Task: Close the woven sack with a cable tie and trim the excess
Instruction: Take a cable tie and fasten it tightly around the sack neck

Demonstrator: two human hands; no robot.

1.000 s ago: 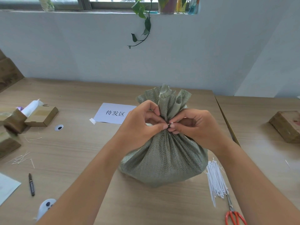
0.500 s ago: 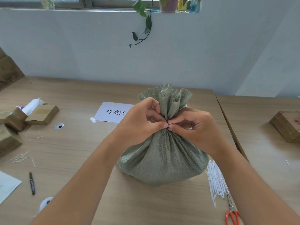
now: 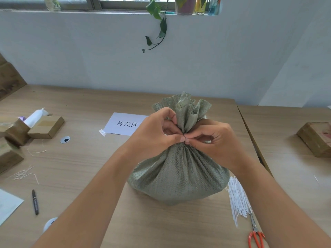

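Observation:
A full green woven sack (image 3: pixel 179 174) stands upright on the wooden table (image 3: pixel 86 158), its mouth gathered into a ruffled neck. My left hand (image 3: pixel 154 135) and my right hand (image 3: pixel 213 140) pinch that neck from either side, thumbs and forefingers meeting at the front. The cable tie is mostly hidden between my fingertips; only a tiny pale bit shows where they meet. A bundle of white cable ties (image 3: pixel 238 197) lies just right of the sack. Red-handled scissors (image 3: pixel 255 235) lie at the table's front edge below that bundle.
A white paper label (image 3: pixel 123 124) lies behind the sack to the left. Cardboard boxes (image 3: pixel 44 126) and cut tie scraps (image 3: pixel 25 173) sit at the left, with a black marker (image 3: pixel 35 201) near the front. A wooden block (image 3: pixel 317 138) rests on the adjoining right table.
The view has shifted slightly and the sack sits a little lower left in frame. My hands stay pinched together at the sack's neck, barely moved.

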